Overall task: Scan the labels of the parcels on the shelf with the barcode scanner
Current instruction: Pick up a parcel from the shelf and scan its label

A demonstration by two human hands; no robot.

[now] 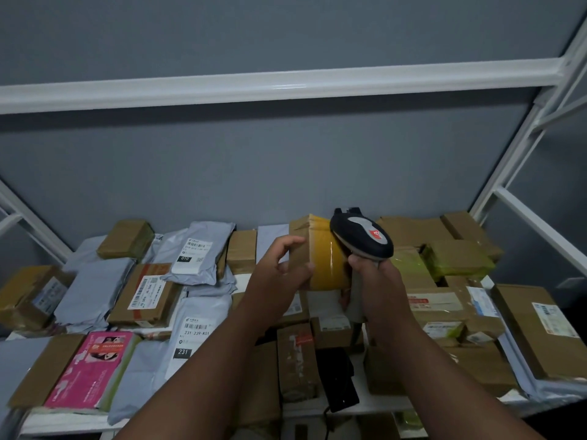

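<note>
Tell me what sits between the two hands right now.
In the head view, a cardboard box wrapped in yellow tape sits between them: the left hand holds its left end, and the right hand grips the barcode scanner at its right side.

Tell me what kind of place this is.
Probably a parcel sorting or pickup room. A white metal shelf is crowded with labelled cardboard boxes and grey mailer bags, and the right hand grips a barcode scanner.
</note>
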